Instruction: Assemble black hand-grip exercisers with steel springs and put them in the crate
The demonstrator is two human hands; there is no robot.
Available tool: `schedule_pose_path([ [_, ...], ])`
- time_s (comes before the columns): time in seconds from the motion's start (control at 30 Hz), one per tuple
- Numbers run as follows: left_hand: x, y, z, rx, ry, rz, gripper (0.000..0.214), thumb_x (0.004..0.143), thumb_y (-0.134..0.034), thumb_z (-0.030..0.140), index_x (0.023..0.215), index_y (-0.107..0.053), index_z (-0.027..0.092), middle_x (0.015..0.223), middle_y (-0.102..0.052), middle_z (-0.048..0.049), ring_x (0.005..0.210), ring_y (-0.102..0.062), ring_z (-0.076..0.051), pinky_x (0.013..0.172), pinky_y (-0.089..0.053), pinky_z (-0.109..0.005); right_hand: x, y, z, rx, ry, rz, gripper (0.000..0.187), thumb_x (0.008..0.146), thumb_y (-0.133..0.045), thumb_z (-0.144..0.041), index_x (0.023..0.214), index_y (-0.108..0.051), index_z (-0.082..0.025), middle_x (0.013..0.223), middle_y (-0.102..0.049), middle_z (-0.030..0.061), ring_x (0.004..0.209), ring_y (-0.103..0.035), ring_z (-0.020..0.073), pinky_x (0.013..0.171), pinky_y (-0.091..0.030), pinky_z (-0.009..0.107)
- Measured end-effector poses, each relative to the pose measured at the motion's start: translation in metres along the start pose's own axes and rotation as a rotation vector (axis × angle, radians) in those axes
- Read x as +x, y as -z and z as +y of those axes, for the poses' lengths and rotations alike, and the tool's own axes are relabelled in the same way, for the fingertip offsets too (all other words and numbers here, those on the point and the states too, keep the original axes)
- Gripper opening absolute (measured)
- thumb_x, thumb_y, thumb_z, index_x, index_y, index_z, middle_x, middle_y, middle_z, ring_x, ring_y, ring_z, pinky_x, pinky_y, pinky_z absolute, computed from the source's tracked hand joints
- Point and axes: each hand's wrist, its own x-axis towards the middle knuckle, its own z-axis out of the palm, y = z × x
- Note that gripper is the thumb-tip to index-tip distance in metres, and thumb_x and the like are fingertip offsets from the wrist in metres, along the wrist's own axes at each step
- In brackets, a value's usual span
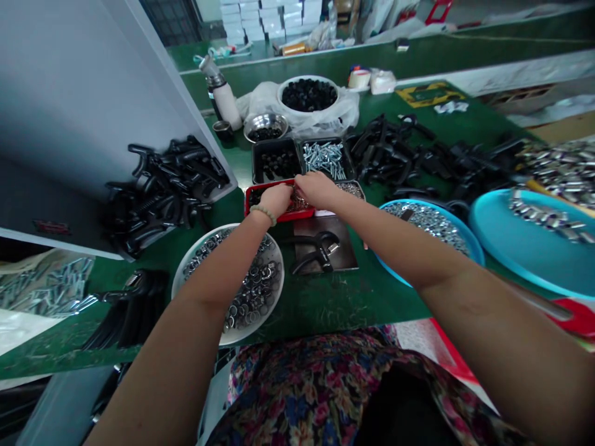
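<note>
Red tray | long axis side-to-side | left hand, right hand over

Even, rather dim indoor light, soft shadow beneath the right hand, faint glare on the steel bowl, wide-angle bending toward the edges, slight blur on the far boxes

A strand of pale round beads circles the left wrist, just behind the left hand. The right hand, left forearm and right forearm are bare. A loose garment printed with pink, deep blue and green flowers covers the lap.
</note>
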Motion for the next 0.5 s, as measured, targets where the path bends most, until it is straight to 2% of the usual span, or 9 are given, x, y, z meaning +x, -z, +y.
schedule_pose_path([
  [0.17,0.0,-0.011,0.007,-0.038,0.05,0.043,0.022,0.086,-0.048,0.014,0.102,-0.064,0.012,0.103,-0.066,-0.0158,0.1,-0.062,-0.027,0.091,-0.046,-0.038,-0.003,0.001,0.005,0.227,-0.048,-0.006,0.021,0.081,-0.049,-0.013,0.099,-0.058,-0.013,0.096,-0.067,0.0125,0.088,-0.059,0.0242,0.075,-0.041,0.033],
  [0.27,-0.003,-0.015,0.004,-0.142,0.097,0.143,0.022,0.086,-0.046,0.012,0.101,-0.061,0.011,0.101,-0.065,-0.0152,0.098,-0.062,-0.027,0.091,-0.047,-0.039,-0.02,0.006,0.008,0.491,-0.109,0.109,0.025,0.074,-0.051,-0.009,0.097,-0.056,-0.015,0.09,-0.065,0.0072,0.082,-0.06,0.0195,0.073,-0.044,0.03],
  [0.37,-0.001,-0.018,-0.001,-0.289,0.113,0.277,0.022,0.083,-0.047,0.008,0.101,-0.059,0.011,0.103,-0.063,-0.0132,0.095,-0.061,-0.023,0.09,-0.047,-0.036,-0.06,0.01,0.01,0.834,-0.228,0.195,0.026,0.072,-0.054,-0.012,0.097,-0.051,-0.019,0.089,-0.064,0.0031,0.074,-0.061,0.0156,0.066,-0.048,0.028],
  [0.43,-0.001,-0.02,-0.001,-0.406,0.117,0.344,0.021,0.08,-0.05,0.006,0.099,-0.058,0.011,0.102,-0.062,-0.0119,0.094,-0.061,-0.019,0.091,-0.047,-0.033,-0.095,0.008,0.011,0.986,-0.339,0.127,0.022,0.072,-0.059,-0.019,0.092,-0.05,-0.021,0.083,-0.063,0.0012,0.067,-0.062,0.0154,0.061,-0.049,0.029],
  [0.5,-0.007,-0.021,0.003,-0.54,0.115,0.381,0.019,0.08,-0.053,0.007,0.099,-0.057,0.011,0.098,-0.063,-0.0106,0.091,-0.061,-0.017,0.091,-0.047,-0.032,-0.128,0.001,0.009,1.041,-0.437,0.055,0.019,0.071,-0.063,-0.023,0.086,-0.052,-0.022,0.078,-0.064,0.0006,0.067,-0.063,0.0166,0.063,-0.051,0.032],
])
